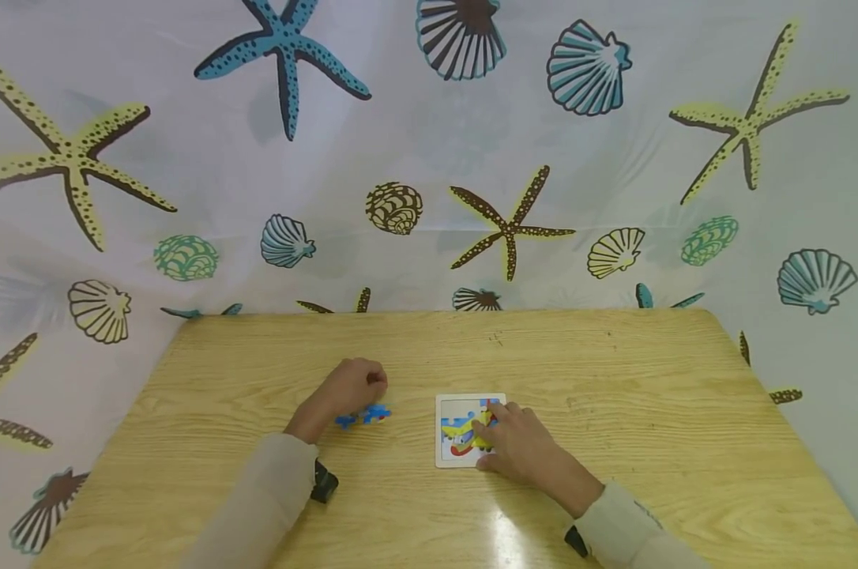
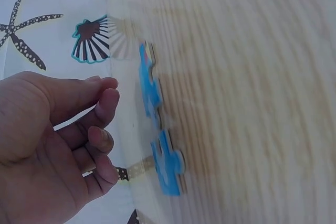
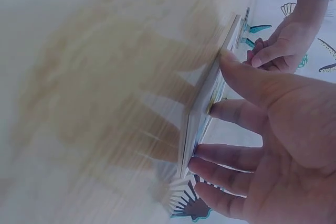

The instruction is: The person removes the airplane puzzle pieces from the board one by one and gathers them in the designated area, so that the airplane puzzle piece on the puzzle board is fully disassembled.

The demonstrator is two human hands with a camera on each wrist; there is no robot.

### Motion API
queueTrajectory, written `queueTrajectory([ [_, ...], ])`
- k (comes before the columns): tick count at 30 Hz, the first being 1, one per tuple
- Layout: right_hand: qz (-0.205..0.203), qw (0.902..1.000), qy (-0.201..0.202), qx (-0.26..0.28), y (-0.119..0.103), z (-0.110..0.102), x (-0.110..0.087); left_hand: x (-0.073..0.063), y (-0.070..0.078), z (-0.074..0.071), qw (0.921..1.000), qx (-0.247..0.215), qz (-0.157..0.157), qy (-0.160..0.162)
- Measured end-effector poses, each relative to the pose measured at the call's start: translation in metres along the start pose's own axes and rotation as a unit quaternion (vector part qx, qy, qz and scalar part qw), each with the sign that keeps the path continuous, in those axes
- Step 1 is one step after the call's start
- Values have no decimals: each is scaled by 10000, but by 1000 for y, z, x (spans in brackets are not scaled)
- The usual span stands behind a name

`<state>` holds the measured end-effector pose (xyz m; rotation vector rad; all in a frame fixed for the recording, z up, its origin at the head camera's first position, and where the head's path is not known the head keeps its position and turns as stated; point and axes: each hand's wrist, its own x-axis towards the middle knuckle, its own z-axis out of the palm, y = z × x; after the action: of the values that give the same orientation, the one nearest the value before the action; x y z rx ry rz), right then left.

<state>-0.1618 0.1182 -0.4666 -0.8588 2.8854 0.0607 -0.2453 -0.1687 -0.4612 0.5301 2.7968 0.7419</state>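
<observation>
A white-framed jigsaw puzzle board lies flat on the table, partly filled with pieces that show a yellow and red airplane. My right hand rests on its right side; the fingers are spread over the picture and the thumb is by the near edge. In the right wrist view the fingers look fairly straight along the board. To the left, my left hand hovers close to loose blue puzzle pieces. The left wrist view shows its fingers loosely bent, thumb near the index fingertip, nothing visible between them.
The light wooden table extends around the board and pieces. Behind it hangs a white curtain printed with starfish and shells. Dark straps show at the wrists below the sleeves.
</observation>
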Motion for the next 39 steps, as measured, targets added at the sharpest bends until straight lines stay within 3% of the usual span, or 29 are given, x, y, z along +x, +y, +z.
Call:
queueTrajectory([
  [10,32,9993,140,357,-3,0,-2,5,17,7,9990,-6,422,166],
  [18,52,9993,349,150,-5,1,-2,12,38,16,9994,95,252,193],
  [24,22,9986,519,47,-5,5,-2,17,48,20,9993,97,322,158],
  [32,264,9989,336,188,-3,6,-3,23,63,28,9994,-84,319,61],
  [39,414,9982,195,383,-3,2,-5,29,76,35,9989,75,420,-171],
])
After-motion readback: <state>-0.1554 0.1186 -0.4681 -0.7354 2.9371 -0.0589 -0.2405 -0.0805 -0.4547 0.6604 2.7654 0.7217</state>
